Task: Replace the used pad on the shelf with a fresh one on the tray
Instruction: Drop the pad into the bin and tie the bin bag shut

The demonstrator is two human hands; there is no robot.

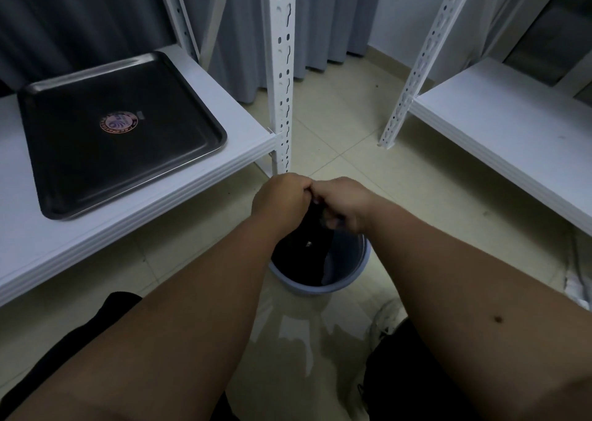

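Both hands, left hand and right hand, pinch a dark limp pad over the round blue bin; the black rectangular tray on the white shelf apparently awaits a fresh pad.

A black tray lies flat on the white shelf; a blue bin stands on the tiled floor.

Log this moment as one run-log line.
left hand + right hand: grip dark pad | over bin | tray: bare
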